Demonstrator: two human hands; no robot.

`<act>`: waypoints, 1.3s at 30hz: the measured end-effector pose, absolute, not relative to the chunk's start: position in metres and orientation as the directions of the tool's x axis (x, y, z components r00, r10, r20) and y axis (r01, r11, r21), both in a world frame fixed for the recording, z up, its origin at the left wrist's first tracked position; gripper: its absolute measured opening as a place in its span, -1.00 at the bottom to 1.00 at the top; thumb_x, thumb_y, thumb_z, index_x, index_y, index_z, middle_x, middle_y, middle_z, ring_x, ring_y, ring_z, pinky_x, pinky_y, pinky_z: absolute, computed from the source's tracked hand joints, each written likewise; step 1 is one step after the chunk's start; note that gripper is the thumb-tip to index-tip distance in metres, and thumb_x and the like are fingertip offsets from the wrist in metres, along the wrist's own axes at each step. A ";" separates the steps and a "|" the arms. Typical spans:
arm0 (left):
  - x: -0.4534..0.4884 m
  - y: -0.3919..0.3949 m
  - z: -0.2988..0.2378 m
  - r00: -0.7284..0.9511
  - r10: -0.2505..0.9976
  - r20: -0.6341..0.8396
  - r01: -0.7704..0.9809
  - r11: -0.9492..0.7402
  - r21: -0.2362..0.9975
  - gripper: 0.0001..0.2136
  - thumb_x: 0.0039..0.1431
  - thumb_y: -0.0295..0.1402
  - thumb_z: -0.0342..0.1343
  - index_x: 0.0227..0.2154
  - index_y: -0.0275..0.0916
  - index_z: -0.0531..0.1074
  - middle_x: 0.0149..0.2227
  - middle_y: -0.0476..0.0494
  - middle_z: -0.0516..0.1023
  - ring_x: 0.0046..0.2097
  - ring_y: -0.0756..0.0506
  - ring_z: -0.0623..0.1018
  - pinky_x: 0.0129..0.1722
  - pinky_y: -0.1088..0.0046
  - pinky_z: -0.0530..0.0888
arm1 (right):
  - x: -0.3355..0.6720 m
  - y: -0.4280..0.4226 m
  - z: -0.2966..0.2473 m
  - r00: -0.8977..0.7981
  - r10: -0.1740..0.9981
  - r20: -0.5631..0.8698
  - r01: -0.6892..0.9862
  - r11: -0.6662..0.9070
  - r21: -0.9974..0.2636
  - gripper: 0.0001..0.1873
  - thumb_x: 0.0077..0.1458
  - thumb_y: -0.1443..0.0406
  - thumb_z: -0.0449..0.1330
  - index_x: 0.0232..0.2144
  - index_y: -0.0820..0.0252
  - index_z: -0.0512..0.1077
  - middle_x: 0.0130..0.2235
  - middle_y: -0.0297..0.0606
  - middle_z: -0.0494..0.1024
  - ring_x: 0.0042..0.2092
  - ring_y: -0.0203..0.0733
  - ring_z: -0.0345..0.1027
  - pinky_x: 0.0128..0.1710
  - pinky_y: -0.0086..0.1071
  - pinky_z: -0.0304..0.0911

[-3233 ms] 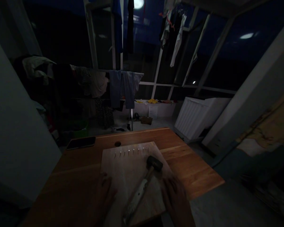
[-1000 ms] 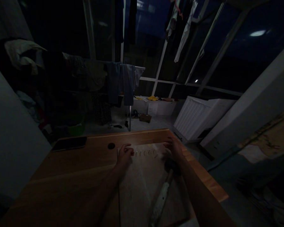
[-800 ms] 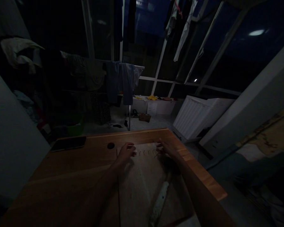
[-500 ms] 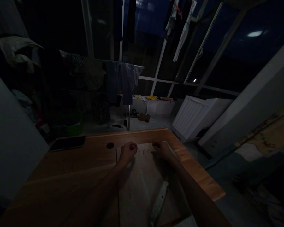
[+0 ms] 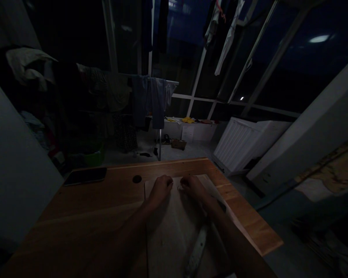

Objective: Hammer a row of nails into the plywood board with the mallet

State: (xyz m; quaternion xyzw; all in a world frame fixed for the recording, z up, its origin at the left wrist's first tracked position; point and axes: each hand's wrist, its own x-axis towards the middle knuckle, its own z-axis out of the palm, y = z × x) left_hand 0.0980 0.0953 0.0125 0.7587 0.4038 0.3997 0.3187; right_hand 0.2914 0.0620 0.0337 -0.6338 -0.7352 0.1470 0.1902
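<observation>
In the dim head view, my left hand (image 5: 162, 185) rests at the far part of a pale board (image 5: 168, 247), its fingers bent together in a pinch. Close by on the right is my right hand (image 5: 193, 187), its fingers also pinched and pointing toward the left one. A tiny thin curved piece (image 5: 178, 188) shows at my right fingertips. Whatever lies inside either pinch is too small and dark to name. Below my right wrist, a long pale thing like a knife handle (image 5: 197, 249) lies slanted on the board, partly covered by my forearm.
A dark phone (image 5: 85, 176) lies at the far left of the wooden table (image 5: 110, 208), near a round hole (image 5: 137, 179). Beyond the table stand a clothes rack with hanging trousers (image 5: 158, 102), a green basket (image 5: 89, 156) and a tilted white ribbed unit (image 5: 237, 144).
Both hands have come closer together over the board. Several small thin pieces visible between them before are now mostly hidden by the fingers. The view has shifted slightly.
</observation>
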 end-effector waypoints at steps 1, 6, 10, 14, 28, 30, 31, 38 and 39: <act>0.096 0.094 0.011 0.350 0.879 0.323 0.346 -0.442 0.827 -0.87 0.02 -0.51 0.17 -0.51 -0.21 0.58 -0.44 -0.11 0.59 -0.35 -0.12 0.53 -0.22 0.39 0.44 | 0.289 0.063 0.033 -0.147 0.986 0.084 0.874 0.169 -0.455 -0.76 0.08 0.42 0.15 -0.33 0.24 0.64 -0.23 -0.08 0.72 -0.21 -0.08 0.54 -0.16 -0.36 0.32; 0.090 0.084 0.000 0.324 0.916 0.239 0.280 -0.334 0.900 -0.90 0.01 -0.47 0.18 -0.51 -0.22 0.59 -0.45 -0.09 0.63 -0.37 -0.10 0.57 -0.28 0.43 0.45 | 0.279 0.066 0.030 -0.235 0.971 0.044 0.860 0.229 -0.456 -0.76 0.06 0.44 0.16 -0.37 0.20 0.65 -0.24 -0.13 0.74 -0.17 -0.05 0.56 -0.13 -0.36 0.32; 0.089 0.075 0.000 0.288 0.931 0.223 0.240 -0.296 0.925 -0.88 0.06 -0.44 0.17 -0.48 -0.22 0.61 -0.44 -0.09 0.63 -0.35 -0.11 0.58 -0.23 0.39 0.48 | 0.277 0.067 0.033 -0.217 0.975 0.055 0.857 0.217 -0.468 -0.78 0.07 0.44 0.17 -0.38 0.23 0.64 -0.27 -0.08 0.72 -0.21 -0.04 0.55 -0.15 -0.34 0.31; 0.089 0.061 0.002 0.290 0.910 0.298 0.247 -0.371 0.895 -0.86 0.13 -0.44 0.14 -0.39 -0.22 0.62 -0.32 -0.16 0.65 -0.27 -0.13 0.61 -0.20 0.37 0.51 | 0.281 0.061 0.040 -0.174 0.981 0.082 0.833 0.191 -0.519 -0.74 0.09 0.44 0.14 -0.31 0.26 0.65 -0.24 -0.08 0.72 -0.19 -0.08 0.54 -0.13 -0.35 0.32; 0.063 -0.013 -0.017 0.682 0.613 0.398 0.394 -0.767 0.507 -0.66 0.26 -0.56 0.07 0.04 -0.14 0.51 0.08 -0.20 0.59 0.12 -0.19 0.53 0.15 0.17 0.48 | 0.329 0.037 0.036 -0.105 0.994 -0.028 0.903 0.083 -0.421 -0.71 0.12 0.45 0.19 -0.14 0.28 0.63 -0.03 0.08 0.66 0.02 0.04 0.55 0.08 -0.23 0.35; 0.061 -0.029 -0.021 0.683 0.609 0.403 0.436 -0.782 0.445 -0.67 0.28 -0.54 0.08 0.04 -0.13 0.51 0.06 -0.19 0.60 0.12 -0.20 0.53 0.17 0.12 0.48 | 0.328 0.040 0.030 -0.106 0.992 -0.066 0.927 0.075 -0.368 -0.78 0.14 0.47 0.22 -0.19 0.29 0.62 -0.06 0.11 0.66 0.03 0.04 0.53 0.12 -0.23 0.32; 0.059 -0.037 -0.025 0.676 0.611 0.412 0.452 -0.785 0.423 -0.67 0.28 -0.54 0.08 0.04 -0.12 0.51 0.06 -0.19 0.61 0.12 -0.20 0.54 0.18 0.09 0.47 | 0.326 0.042 0.028 -0.110 0.990 -0.087 0.935 0.074 -0.347 -0.82 0.17 0.46 0.23 -0.20 0.29 0.61 -0.07 0.11 0.65 0.03 0.03 0.53 0.13 -0.22 0.31; 0.038 -0.061 -0.048 0.589 0.636 0.499 0.508 -0.771 0.384 -0.66 0.36 -0.44 0.01 0.12 -0.17 0.49 0.12 -0.24 0.60 0.20 -0.22 0.53 0.25 0.02 0.46 | 0.308 0.038 0.026 -0.204 0.967 -0.150 0.928 0.142 -0.345 -0.72 0.33 0.17 0.25 0.03 0.13 0.50 0.04 -0.20 0.57 -0.06 -0.12 0.52 -0.06 -0.19 0.49; 0.035 -0.061 -0.049 0.585 0.642 0.495 0.516 -0.766 0.384 -0.66 0.36 -0.43 0.00 0.12 -0.17 0.49 0.14 -0.25 0.59 0.22 -0.22 0.51 0.26 0.00 0.45 | 0.305 0.033 0.029 -0.209 0.970 -0.123 0.921 0.153 -0.359 -0.77 0.30 0.22 0.26 -0.03 0.15 0.53 -0.05 -0.21 0.62 -0.12 -0.14 0.53 -0.10 -0.26 0.47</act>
